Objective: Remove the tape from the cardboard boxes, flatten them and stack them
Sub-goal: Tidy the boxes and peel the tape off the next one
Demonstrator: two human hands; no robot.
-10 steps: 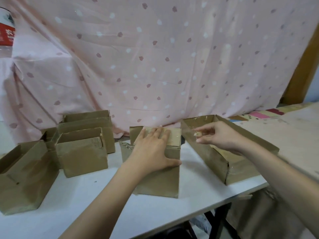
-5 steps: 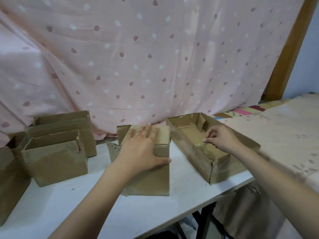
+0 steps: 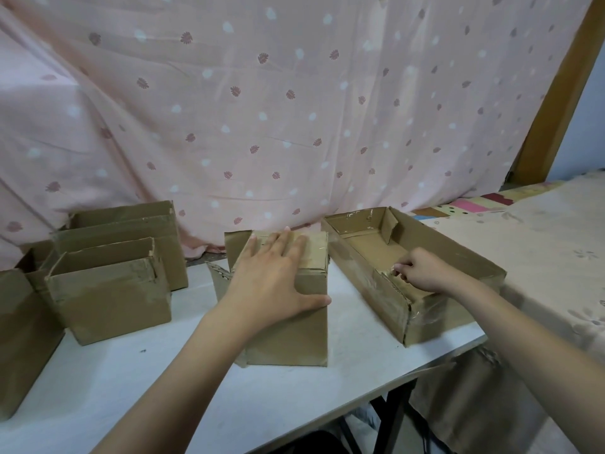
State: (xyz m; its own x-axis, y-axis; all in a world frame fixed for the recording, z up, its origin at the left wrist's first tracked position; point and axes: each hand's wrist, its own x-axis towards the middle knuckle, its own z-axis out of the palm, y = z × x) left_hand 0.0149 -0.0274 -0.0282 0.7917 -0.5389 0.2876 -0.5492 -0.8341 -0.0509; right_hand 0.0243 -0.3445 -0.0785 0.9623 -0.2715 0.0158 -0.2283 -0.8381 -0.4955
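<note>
I saw the white table (image 3: 98, 404) carrying the cardboard boxes. The long open box (image 3: 435, 309) lay at its right edge, the upright box (image 3: 294, 326) just beside it. My left hand (image 3: 275, 276) rested flat on that one, fingers spread wide. My right hand (image 3: 422, 270) pinched tape (image 3: 391, 269) on the long box's near wall.

A home room: pink curtain (image 3: 294, 109) behind, bed (image 3: 540, 244) beside table (image 3: 163, 388).
</note>
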